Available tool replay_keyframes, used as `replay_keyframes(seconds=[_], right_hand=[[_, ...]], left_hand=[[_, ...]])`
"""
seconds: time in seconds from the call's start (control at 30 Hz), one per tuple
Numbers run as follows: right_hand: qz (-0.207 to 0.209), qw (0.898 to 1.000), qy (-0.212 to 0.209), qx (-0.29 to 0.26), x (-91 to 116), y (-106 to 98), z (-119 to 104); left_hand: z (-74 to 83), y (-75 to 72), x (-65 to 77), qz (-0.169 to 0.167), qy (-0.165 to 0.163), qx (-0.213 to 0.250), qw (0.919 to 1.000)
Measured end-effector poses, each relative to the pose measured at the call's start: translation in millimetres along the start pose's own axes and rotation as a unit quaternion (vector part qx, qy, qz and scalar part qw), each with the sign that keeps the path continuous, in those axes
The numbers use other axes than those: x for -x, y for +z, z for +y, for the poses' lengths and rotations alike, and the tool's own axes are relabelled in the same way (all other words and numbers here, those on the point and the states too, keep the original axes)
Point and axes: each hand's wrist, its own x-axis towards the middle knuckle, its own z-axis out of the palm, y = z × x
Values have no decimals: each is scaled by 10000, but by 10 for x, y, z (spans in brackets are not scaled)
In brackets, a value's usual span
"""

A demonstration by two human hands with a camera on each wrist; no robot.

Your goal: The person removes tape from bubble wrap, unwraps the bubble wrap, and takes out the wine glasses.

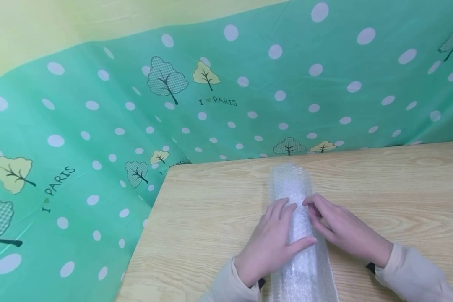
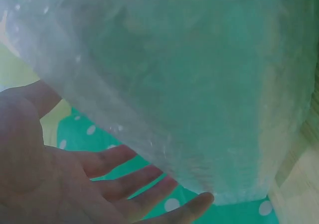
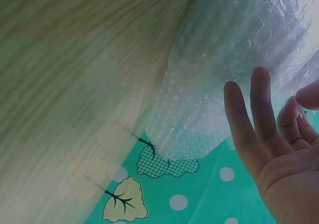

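A long roll of clear bubble wrap [image 1: 300, 268] lies lengthwise on the table, running away from the person. My left hand [image 1: 269, 241] rests on its left side and top, fingers extended and thumb spread across it. In the left wrist view the left hand [image 2: 94, 179] shows straight, slightly parted fingers along the wrap [image 2: 189, 84]. At the roll's right side, my right hand [image 1: 336, 224] has thumb and forefinger together at the wrap's surface. The right wrist view shows that right hand [image 3: 284, 149] pinching beside the wrap [image 3: 209, 84], two fingers extended; what lies between the fingertips is barely visible.
The wood-grain table [image 1: 196, 218] extends to both sides of the roll. Its left edge drops beside a green dotted cloth [image 1: 109, 176] printed with trees, which also hangs behind the table's far edge.
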Motion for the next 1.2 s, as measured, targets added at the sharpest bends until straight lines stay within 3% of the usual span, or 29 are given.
replay_keyframes(seconds=[0.53,0.87,1.2], right_hand=[[-352,9978,537,135,26,10,-37],[-284,9985,277,389,33,31,-10],[-270,9973,339,596,46,-5,4]], left_hand=[[22,27,24,-13,-117,-239,9996],[-17,15,44,-24,-107,-308,9995],[-44,-11,49,-169,-297,-182,9993]])
